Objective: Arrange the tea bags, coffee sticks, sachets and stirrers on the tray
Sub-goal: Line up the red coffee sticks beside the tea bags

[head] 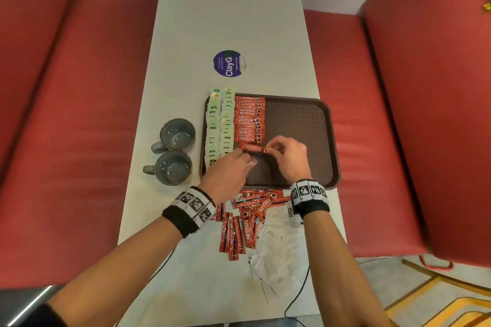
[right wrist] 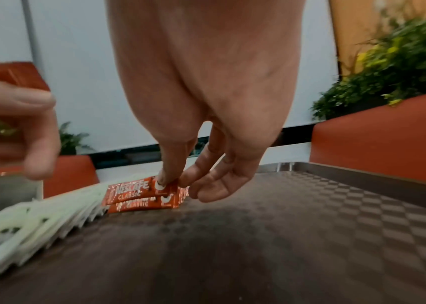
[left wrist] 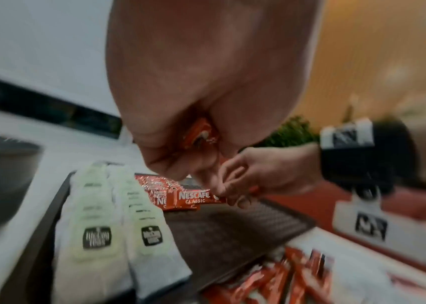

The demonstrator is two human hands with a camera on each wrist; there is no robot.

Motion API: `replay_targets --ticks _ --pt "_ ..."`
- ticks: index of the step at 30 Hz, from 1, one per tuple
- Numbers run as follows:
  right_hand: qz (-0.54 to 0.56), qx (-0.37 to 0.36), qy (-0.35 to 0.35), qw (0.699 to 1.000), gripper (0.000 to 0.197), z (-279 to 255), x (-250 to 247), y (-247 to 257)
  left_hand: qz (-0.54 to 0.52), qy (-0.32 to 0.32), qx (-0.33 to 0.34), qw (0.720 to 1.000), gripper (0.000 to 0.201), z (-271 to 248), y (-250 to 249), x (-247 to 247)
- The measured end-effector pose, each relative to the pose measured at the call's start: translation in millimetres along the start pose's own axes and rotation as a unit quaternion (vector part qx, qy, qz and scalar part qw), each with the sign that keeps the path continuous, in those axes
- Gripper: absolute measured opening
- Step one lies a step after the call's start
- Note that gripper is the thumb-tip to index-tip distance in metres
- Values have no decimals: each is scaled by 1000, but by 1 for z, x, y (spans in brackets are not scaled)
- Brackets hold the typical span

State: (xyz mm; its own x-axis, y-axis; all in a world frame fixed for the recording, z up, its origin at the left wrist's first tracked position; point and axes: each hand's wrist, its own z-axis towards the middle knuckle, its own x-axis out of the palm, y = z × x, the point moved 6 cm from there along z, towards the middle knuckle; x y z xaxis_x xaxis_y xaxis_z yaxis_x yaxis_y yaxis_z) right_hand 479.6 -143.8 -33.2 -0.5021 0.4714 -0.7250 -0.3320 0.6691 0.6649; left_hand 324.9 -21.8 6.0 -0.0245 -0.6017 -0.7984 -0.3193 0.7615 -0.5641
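A brown tray [head: 297, 135] holds two columns of pale green tea bags [head: 220, 127] along its left side and a column of red coffee sticks [head: 249, 119] beside them. My right hand [head: 268, 150] pinches the right end of one more coffee stick [head: 252, 147] just below that column; in the right wrist view its fingers [right wrist: 165, 179] press the stick [right wrist: 134, 190] down onto another. My left hand [head: 245, 160] hovers over the tray's near left part, curled round a few red sticks [left wrist: 200, 133]. No stirrers are in sight.
Loose coffee sticks [head: 244, 218] and white sachets [head: 276, 247] lie on the white table between the tray and me. Two grey mugs [head: 176, 133] stand left of the tray, and a purple sticker [head: 228, 63] lies beyond it. Red benches [head: 385, 114] flank the table.
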Motion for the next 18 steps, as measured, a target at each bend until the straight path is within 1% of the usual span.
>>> replay_targets --ticks 2,4,5,10,13,18 --pt "-19 -7 16 1000 5 14 9 0 141 3 38 989 31 8 -3 12" --pt "-29 -16 18 999 5 25 14 -2 220 4 46 974 33 16 -5 16" --pt "-31 -18 20 999 4 30 16 -3 241 4 44 970 33 21 -5 16" --pt "-37 -19 22 999 4 42 24 -8 270 18 6 963 36 40 8 20" --pt "-21 -15 19 999 6 43 29 -7 279 29 -6 960 37 46 12 21" --pt "16 2 -5 1000 17 40 33 -3 277 28 -12 960 37 50 18 22"
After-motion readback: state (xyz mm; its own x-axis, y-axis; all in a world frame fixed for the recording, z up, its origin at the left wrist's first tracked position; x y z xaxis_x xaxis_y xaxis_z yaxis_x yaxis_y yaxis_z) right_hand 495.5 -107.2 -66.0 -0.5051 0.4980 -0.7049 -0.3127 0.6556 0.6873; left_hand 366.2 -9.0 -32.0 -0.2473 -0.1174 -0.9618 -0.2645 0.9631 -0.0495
